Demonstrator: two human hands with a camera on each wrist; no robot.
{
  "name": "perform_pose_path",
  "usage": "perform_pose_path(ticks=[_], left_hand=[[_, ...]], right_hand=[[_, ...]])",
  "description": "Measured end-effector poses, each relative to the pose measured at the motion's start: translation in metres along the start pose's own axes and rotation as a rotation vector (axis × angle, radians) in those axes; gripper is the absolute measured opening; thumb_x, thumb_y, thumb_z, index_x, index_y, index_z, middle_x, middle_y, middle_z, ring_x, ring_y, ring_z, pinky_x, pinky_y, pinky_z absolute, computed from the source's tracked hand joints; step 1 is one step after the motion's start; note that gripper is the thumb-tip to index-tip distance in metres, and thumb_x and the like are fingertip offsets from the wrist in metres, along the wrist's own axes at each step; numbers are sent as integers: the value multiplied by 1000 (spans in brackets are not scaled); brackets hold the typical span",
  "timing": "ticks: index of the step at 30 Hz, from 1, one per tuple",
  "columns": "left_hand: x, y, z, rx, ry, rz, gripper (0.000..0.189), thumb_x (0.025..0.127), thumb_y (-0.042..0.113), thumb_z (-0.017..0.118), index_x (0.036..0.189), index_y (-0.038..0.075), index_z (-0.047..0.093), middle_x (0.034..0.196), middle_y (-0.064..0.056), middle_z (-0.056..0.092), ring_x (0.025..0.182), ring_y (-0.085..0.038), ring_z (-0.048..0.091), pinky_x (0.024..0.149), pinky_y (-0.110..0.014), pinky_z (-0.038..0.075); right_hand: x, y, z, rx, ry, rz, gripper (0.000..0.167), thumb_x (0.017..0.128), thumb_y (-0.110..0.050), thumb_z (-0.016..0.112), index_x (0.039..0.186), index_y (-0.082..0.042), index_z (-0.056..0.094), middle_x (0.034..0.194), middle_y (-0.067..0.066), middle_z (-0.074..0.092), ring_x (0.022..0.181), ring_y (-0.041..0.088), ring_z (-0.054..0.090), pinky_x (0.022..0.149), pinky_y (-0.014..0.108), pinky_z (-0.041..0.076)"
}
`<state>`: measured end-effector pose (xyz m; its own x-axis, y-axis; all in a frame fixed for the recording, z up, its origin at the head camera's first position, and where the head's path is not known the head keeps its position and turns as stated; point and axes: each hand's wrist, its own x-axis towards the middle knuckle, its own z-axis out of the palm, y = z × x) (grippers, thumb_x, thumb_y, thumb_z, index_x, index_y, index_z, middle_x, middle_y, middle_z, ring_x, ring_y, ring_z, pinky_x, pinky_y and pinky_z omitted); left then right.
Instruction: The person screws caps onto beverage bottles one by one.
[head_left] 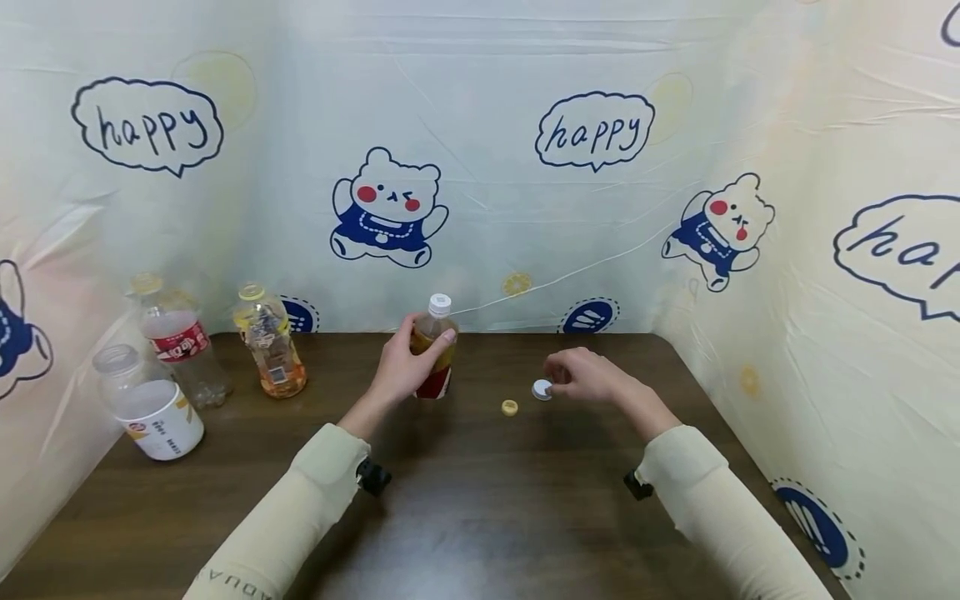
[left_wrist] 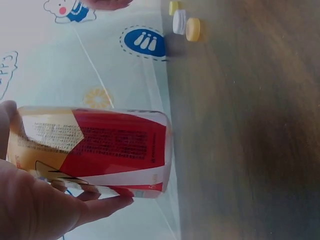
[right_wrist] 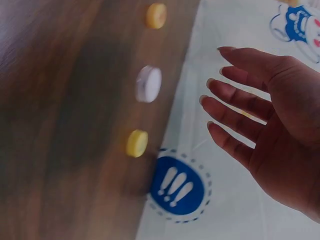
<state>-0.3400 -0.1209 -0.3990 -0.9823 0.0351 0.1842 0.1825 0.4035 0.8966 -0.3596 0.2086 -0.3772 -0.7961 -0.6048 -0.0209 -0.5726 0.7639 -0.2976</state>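
My left hand (head_left: pixel 405 362) grips a plastic drink bottle (head_left: pixel 437 379) with a white cap (head_left: pixel 440 304), thumb on the near side. The bottle stands upright and shows a red and tan printed label (left_wrist: pixel 120 145) in the left wrist view. My right hand (head_left: pixel 588 375) is over the table's right half, its fingers loosely bent and holding nothing. Beneath and beside it lie a loose white cap (right_wrist: pixel 149 84), an orange-yellow cap (right_wrist: pixel 156 16) and a brighter yellow cap (right_wrist: pixel 137 143). In the head view the right hand hides the yellow one.
At the left of the brown table (head_left: pixel 480 517) stand three uncapped bottles: a wide-mouthed white-labelled one (head_left: pixel 161 417), a clear one with a red label (head_left: pixel 183 346) and one with some orange liquid (head_left: pixel 273 350). A printed sheet (head_left: pixel 487 208) hangs around the table's back and sides.
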Motion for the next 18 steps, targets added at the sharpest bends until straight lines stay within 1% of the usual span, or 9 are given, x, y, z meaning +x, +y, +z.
perform_pose_path(ticks=[4, 7, 11, 14, 18], left_hand=[[11, -4, -2, -36, 51, -24, 81, 92, 68, 61, 151, 19, 35, 152, -16, 45, 136, -41, 48, 108, -67, 40], [20, -8, -4, -49, 106, -32, 85, 92, 69, 60, 153, 19, 33, 154, -16, 43, 138, -40, 46, 109, -65, 39], [29, -13, -5, -62, 158, -39, 83, 92, 64, 64, 154, 18, 33, 154, -15, 43, 139, -40, 45, 110, -64, 40], [34, -16, -4, -74, 164, -53, 81, 94, 59, 66, 155, 17, 33, 156, -16, 41, 140, -40, 44, 111, -63, 38], [43, -20, -2, -86, 163, -77, 82, 95, 57, 66, 156, 17, 30, 158, -16, 38, 142, -40, 41, 113, -63, 36]], right_hand=[[-3, 14, 8, -8, 2, 26, 21, 91, -13, 76, 110, -8, 70, 104, 9, 71, 89, 22, 63, 79, 40, 55], [-6, 24, 15, -1, 3, 55, 27, 91, -9, 76, 116, -4, 69, 112, 13, 69, 96, 26, 64, 85, 44, 56], [-10, 36, 24, 38, -12, 105, 35, 91, -7, 74, 125, -2, 65, 121, 17, 65, 107, 33, 63, 92, 49, 55], [-12, 43, 29, 39, -14, 142, 38, 92, -8, 74, 129, -2, 63, 126, 18, 63, 112, 34, 61, 96, 51, 53], [-12, 49, 33, 7, -1, 175, 41, 93, -10, 74, 132, -5, 61, 130, 18, 60, 114, 33, 60, 97, 55, 52]])
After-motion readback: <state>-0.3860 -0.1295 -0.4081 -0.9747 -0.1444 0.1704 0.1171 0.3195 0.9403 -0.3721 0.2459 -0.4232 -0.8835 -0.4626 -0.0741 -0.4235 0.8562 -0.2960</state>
